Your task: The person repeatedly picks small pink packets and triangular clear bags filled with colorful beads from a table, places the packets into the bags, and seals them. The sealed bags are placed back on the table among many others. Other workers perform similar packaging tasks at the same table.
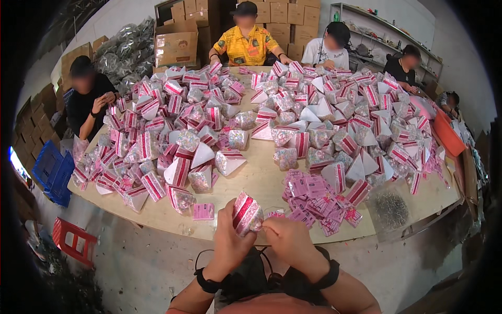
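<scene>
My left hand [231, 235] is closed round a wrapped cake-slice-shaped toy [247, 213], held tilted above the table's near edge. It has a dark pink band between paler, speckled layers, and its clear wrapper glitters at the lower right. My right hand [286, 238] is closed, its thumb and fingers pinched at that lower right corner of the wrapper. Whatever small thing may sit between those fingertips is hidden. Just left of the toy, a single pink card [204, 211] lies flat. Right of it, beyond my right hand, pink cards [319, 196] are heaped.
Many similar wrapped toys [191, 138] cover the wooden table [251, 159]. A pile of thin metal pieces [388, 210] lies at the near right. Several co-workers sit or stand around. A red stool [75, 242], blue crate [53, 170] and orange bin [448, 135] flank the table.
</scene>
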Motion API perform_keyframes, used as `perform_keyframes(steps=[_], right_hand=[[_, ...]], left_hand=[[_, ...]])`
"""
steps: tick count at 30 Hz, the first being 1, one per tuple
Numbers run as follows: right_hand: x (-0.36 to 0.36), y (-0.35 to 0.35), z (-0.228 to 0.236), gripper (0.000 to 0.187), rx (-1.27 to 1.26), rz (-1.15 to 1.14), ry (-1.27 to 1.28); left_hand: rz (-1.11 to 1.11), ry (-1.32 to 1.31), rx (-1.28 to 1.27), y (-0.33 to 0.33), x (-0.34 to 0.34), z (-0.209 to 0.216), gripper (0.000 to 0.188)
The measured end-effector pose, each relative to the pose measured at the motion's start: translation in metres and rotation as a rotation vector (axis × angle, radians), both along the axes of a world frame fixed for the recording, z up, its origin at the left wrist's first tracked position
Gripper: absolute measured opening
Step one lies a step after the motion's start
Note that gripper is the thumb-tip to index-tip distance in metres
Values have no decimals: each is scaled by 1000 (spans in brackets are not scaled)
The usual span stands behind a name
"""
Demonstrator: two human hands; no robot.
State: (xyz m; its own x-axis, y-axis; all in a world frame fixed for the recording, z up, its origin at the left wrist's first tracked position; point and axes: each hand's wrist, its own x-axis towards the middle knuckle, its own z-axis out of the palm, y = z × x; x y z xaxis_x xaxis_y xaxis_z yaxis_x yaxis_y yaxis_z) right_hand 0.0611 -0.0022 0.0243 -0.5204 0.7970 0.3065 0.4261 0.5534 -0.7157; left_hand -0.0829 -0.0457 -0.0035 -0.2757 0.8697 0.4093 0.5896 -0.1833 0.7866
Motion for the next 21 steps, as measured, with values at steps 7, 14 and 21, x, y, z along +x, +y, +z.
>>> perform_keyframes(steps=[7, 14, 21], right_hand=[[2, 5, 5, 10, -34, 29, 42], [3, 3, 0, 8, 109, 28, -84], [5, 4, 3, 7, 167, 52, -138]], left_hand=[[2, -19, -14, 2, -2, -3, 69], [-37, -34, -71, 2, -1, -4, 70], [-62, 34, -76, 2, -4, -6, 73]])
